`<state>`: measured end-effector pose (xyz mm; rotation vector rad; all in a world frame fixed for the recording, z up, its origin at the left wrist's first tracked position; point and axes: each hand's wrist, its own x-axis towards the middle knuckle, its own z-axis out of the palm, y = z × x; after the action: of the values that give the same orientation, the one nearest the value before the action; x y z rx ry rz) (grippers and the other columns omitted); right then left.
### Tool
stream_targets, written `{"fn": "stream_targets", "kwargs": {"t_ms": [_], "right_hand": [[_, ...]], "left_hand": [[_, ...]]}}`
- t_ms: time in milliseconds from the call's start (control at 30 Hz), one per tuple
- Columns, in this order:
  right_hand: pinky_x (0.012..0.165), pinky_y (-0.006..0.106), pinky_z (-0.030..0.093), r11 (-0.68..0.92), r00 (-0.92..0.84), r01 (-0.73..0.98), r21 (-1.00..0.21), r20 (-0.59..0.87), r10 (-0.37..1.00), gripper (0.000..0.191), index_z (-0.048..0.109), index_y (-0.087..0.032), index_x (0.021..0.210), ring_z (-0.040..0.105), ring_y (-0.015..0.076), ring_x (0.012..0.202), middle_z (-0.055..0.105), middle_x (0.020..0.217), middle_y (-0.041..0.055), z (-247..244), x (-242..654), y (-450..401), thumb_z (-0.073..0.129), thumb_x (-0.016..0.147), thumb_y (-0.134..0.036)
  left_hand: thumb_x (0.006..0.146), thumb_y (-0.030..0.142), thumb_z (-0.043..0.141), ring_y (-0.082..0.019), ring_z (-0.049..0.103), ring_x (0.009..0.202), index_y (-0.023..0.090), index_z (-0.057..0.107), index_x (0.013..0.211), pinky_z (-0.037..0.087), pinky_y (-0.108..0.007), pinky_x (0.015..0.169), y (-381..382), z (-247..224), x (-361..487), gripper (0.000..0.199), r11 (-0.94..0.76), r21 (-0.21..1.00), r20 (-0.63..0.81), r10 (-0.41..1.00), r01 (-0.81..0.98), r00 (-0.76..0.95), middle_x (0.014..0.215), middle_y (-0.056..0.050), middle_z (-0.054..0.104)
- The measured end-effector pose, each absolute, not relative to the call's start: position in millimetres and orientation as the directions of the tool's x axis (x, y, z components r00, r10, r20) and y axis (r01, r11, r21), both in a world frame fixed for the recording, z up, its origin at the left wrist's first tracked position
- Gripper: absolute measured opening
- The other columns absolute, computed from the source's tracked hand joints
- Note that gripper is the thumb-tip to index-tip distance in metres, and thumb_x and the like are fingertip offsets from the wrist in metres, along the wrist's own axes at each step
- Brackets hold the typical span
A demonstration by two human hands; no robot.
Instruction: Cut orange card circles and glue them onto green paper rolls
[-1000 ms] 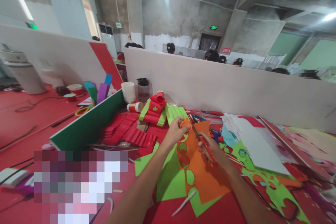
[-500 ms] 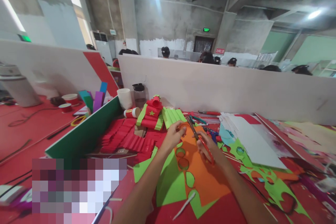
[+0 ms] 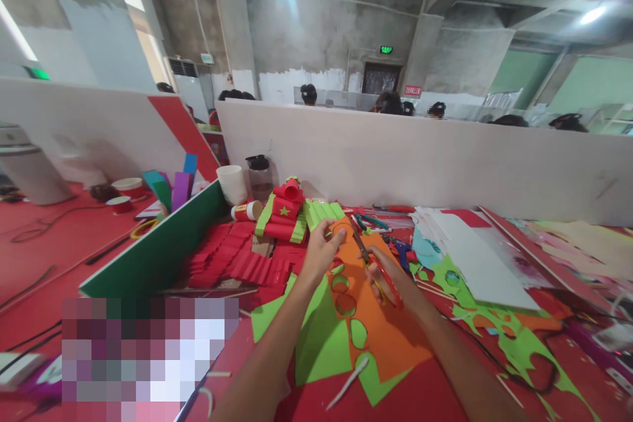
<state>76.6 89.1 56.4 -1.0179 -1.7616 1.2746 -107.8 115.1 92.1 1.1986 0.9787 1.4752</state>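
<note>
Right hand (image 3: 390, 270) has loosened its fingers slightly since the earlier frame, still holding red-handled metal scissors (image 3: 362, 250). Left hand (image 3: 320, 252) pinches the far edge of the orange hole-cut paper sheet (image 3: 388, 330), over green paper (image 3: 321, 346); probably light, floppy, weak near holes, better held by solid margin.

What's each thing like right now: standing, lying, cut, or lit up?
Left hand: holding orange paper
Right hand: gripping scissors
Orange paper: has rounded holes
Scissors: held, blade gap unclear
White cup: upright
Red-and-white cup: on its side
Bottle: upright
Green sign: lit
</note>
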Motion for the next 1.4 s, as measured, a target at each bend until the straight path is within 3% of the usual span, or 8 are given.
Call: {"fn": "stream_targets", "kwargs": {"t_ms": [433, 1400], "right_hand": [[0.031, 0.019, 0.04, 0.185, -0.39, 0.128, -0.974, 0.122, 0.913, 0.055, 0.044, -0.023, 0.111, 0.04, 0.0055, 0.034, 0.045, 0.066, -0.009, 56.1, 68.2, 84.8, 0.047, 0.086, -0.072], [0.03, 0.019, 0.035, 0.194, -0.316, 0.168, -0.966, 0.133, 0.939, 0.051, 0.046, -0.024, 0.109, 0.041, 0.008, 0.034, 0.044, 0.061, -0.0076, 58.2, 63.4, 80.8, 0.05, 0.086, -0.07]], "left_hand": [[0.073, 0.039, 0.071, -0.012, 0.061, 0.069, 0.017, 0.059, 0.093, 0.053, -0.023, 0.065, 112.8, 91.6, -98.9, 0.033, -0.222, 0.947, 0.198, 0.973, -0.234, -0.121, 0.084, -0.002, 0.066], [0.074, 0.04, 0.07, -0.013, 0.061, 0.069, 0.019, 0.059, 0.092, 0.052, -0.023, 0.067, 110.1, 91.8, -93.2, 0.03, -0.241, 0.944, 0.208, 0.965, -0.225, -0.157, 0.079, -0.001, 0.065]]}}
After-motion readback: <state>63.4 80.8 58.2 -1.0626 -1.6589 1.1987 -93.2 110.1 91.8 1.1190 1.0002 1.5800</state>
